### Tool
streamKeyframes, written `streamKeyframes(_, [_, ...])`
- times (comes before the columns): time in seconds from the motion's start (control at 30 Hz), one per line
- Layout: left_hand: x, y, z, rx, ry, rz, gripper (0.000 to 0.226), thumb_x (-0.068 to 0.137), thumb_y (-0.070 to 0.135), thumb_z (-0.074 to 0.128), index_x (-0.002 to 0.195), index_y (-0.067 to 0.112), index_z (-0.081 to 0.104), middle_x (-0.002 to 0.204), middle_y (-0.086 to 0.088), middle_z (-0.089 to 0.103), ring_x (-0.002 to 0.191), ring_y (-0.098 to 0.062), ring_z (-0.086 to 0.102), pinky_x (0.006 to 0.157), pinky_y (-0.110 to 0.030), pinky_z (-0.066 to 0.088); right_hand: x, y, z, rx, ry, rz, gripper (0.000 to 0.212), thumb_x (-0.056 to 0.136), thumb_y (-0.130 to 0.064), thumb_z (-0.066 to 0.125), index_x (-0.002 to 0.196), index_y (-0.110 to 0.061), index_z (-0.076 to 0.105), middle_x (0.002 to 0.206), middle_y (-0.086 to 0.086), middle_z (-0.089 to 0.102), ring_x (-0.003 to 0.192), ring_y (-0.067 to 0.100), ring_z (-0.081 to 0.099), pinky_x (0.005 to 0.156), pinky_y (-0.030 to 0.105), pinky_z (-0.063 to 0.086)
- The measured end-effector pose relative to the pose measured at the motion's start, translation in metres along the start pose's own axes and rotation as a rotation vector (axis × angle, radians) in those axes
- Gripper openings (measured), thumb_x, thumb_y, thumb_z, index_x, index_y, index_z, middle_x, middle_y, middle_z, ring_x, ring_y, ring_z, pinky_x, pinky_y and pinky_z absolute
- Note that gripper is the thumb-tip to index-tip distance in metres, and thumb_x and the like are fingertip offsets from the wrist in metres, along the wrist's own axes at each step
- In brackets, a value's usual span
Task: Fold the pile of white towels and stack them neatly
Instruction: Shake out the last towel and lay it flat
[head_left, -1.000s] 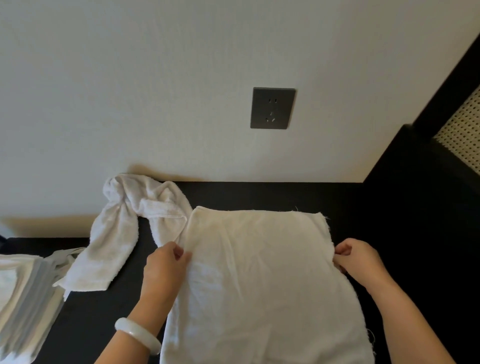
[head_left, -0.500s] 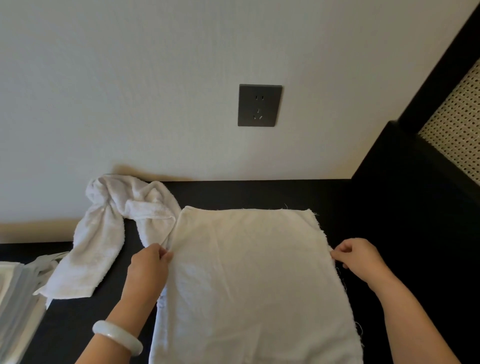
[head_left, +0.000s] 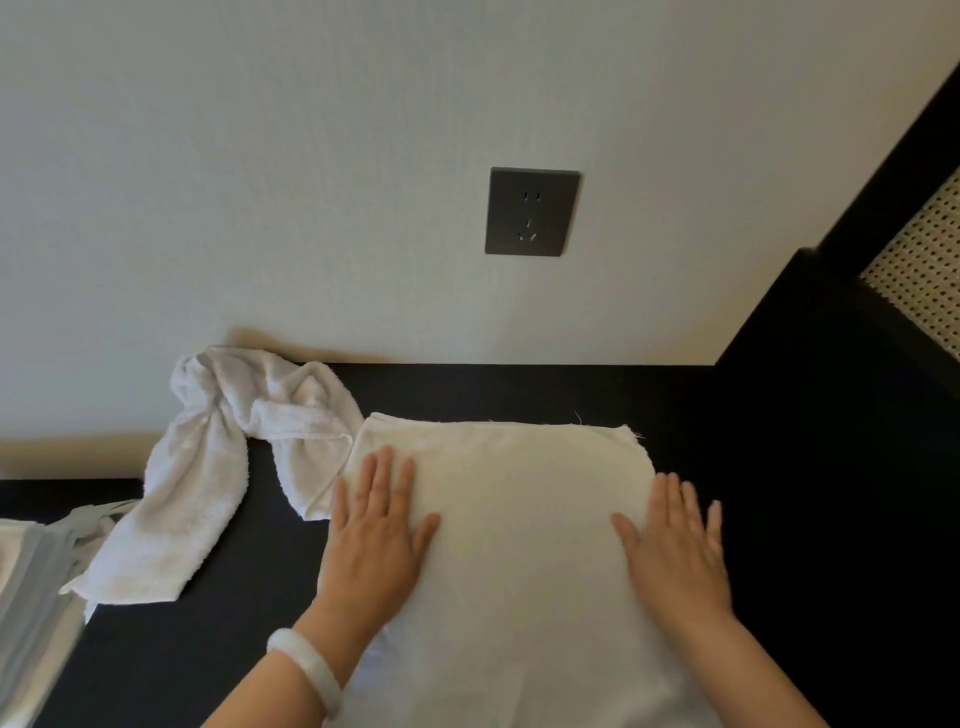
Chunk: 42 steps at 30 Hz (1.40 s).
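- Where the near edge of the view cuts it off, the flat towel (head_left: 519, 545) lies spread on the dark surface (head_left: 218, 654), so its near end cannot be seen.
- On the left wrist sits a white bangle (head_left: 310, 670), just near of the towel's left edge.
- Both hands lie on this towel with palms down and fingers straight and slightly spread, gripping nothing.
- The left hand (head_left: 379, 540) presses the towel's left part, its little finger close to the left edge.
- The right hand (head_left: 675, 551) covers the towel's right edge, its outer fingers reaching past the cloth over the surface.
- Between the hands the cloth is smooth and flat.
- As far as it shows, the towel's long axis runs near to far. Its far edge runs left to right, roughly parallel to the wall, with loose threads at the far right corner.
- At the left edge of the view a stack of folded towels (head_left: 26, 597) rests on the surface.
- Beside it a crumpled towel (head_left: 208, 467) is draped from the wall toward the stack, one end touching the flat towel's far left corner.
- Farther off, a dark socket (head_left: 532, 212) is set in the pale wall (head_left: 260, 182).
- A woven panel (head_left: 924, 275) in a dark frame stands far right.
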<state>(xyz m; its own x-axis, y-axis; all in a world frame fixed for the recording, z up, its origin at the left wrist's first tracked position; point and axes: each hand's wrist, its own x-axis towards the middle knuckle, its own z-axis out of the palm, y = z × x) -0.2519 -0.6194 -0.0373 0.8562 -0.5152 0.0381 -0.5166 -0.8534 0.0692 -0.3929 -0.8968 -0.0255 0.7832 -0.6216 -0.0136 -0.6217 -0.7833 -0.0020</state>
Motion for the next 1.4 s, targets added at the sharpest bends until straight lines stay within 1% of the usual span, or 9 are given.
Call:
streamKeyframes(0.23, [0.023, 0.031, 0.002, 0.007, -0.091, 0.272, 0.063, 0.103, 0.057, 0.013, 0.151, 0.025, 0.038, 0.158, -0.007, 0.035, 0.145, -0.028, 0.032, 0.114, -0.051, 0.015, 0.023, -0.061, -0.003, 0.215, -0.223, -0.477, 0.107, 0.064, -0.079, -0.032, 0.154, -0.025, -0.014, 0.162, -0.01, -0.019, 0.147, 0.003, -0.023, 0.117, 0.026, -0.021])
streamKeyframes(0.43, [0.054, -0.009, -0.018, 0.004, -0.092, -0.079, 0.085, 0.089, 0.063, -0.012, 0.158, 0.016, 0.003, 0.165, -0.008, -0.005, 0.152, -0.025, -0.007, 0.123, -0.045, -0.005, 0.061, -0.031, -0.009, 0.035, 0.003, -0.045, 0.083, 0.093, -0.06, -0.006, 0.159, -0.01, 0.002, 0.167, 0.008, 0.001, 0.154, 0.022, -0.002, 0.124, 0.044, -0.004])
streamKeyframes(0.6, [0.045, 0.037, -0.005, -0.002, -0.115, 0.286, 0.061, 0.105, 0.052, 0.014, 0.15, 0.021, 0.041, 0.156, -0.008, 0.037, 0.146, -0.026, 0.031, 0.113, -0.05, 0.016, 0.045, -0.093, 0.012, 0.146, 0.031, -0.64, 0.064, 0.104, -0.052, 0.016, 0.151, -0.015, 0.038, 0.158, 0.006, 0.034, 0.148, 0.02, 0.024, 0.118, 0.037, 0.008])
streamKeyframes(0.7, [0.06, 0.004, -0.006, -0.027, -0.106, 0.136, 0.067, 0.101, 0.058, 0.005, 0.155, 0.025, 0.026, 0.162, -0.004, 0.023, 0.149, -0.024, 0.023, 0.118, -0.046, 0.014, 0.069, -0.062, 0.013, 0.116, -0.043, -0.456, 0.079, 0.094, -0.063, -0.005, 0.159, -0.021, 0.011, 0.163, -0.005, 0.002, 0.153, 0.014, 0.003, 0.121, 0.033, -0.009])
streamKeyframes(0.83, [0.075, -0.024, -0.019, -0.109, -0.135, -0.1, 0.067, 0.101, 0.056, 0.007, 0.159, 0.023, 0.001, 0.166, -0.001, -0.005, 0.152, -0.018, -0.009, 0.123, -0.04, 0.007, 0.099, -0.025, -0.004, 0.003, -0.039, -0.049, 0.079, 0.095, -0.057, -0.008, 0.158, -0.01, 0.001, 0.167, 0.008, 0.0, 0.154, 0.022, -0.002, 0.125, 0.043, -0.001])
streamKeyframes(0.93, [0.059, 0.02, -0.02, -0.044, -0.052, 0.055, 0.069, 0.102, 0.051, 0.005, 0.155, 0.012, 0.025, 0.163, -0.012, 0.019, 0.151, -0.029, 0.015, 0.122, -0.046, 0.014, 0.077, -0.063, -0.008, 0.12, 0.098, -0.173, 0.074, 0.102, -0.052, 0.008, 0.155, -0.001, 0.019, 0.163, 0.018, 0.015, 0.152, 0.031, 0.015, 0.123, 0.045, 0.004])
streamKeyframes(1.07, [0.033, 0.043, 0.001, -0.075, -0.086, 0.228, 0.06, 0.103, 0.051, 0.012, 0.156, 0.026, 0.024, 0.163, -0.003, 0.019, 0.151, -0.023, 0.016, 0.117, -0.049, 0.005, 0.044, -0.081, 0.005, 0.174, -0.114, -0.448, 0.084, 0.084, -0.06, -0.008, 0.158, -0.02, -0.003, 0.164, -0.005, -0.012, 0.151, 0.009, -0.013, 0.123, 0.034, -0.012])
streamKeyframes(1.27, [0.041, -0.012, -0.013, -0.074, -0.079, -0.093, 0.075, 0.094, 0.057, -0.005, 0.159, 0.02, 0.003, 0.166, -0.006, -0.006, 0.152, -0.024, -0.008, 0.122, -0.045, 0.0, 0.071, -0.017, -0.005, 0.006, -0.009, 0.057, 0.07, 0.104, -0.051, 0.009, 0.158, -0.006, 0.003, 0.167, 0.011, 0.004, 0.154, 0.025, 0.002, 0.124, 0.043, 0.002])
streamKeyframes(1.4, [0.0, 0.046, -0.01, -0.064, 0.075, 0.184, 0.058, 0.1, 0.04, 0.027, 0.145, 0.01, 0.047, 0.153, -0.015, 0.041, 0.141, -0.033, 0.04, 0.112, -0.053, 0.024, 0.014, -0.07, 0.0, 0.192, 0.105, -0.287, 0.065, 0.099, -0.043, 0.029, 0.146, 0.001, 0.041, 0.15, 0.02, 0.044, 0.143, 0.029, 0.033, 0.118, 0.039, 0.01])
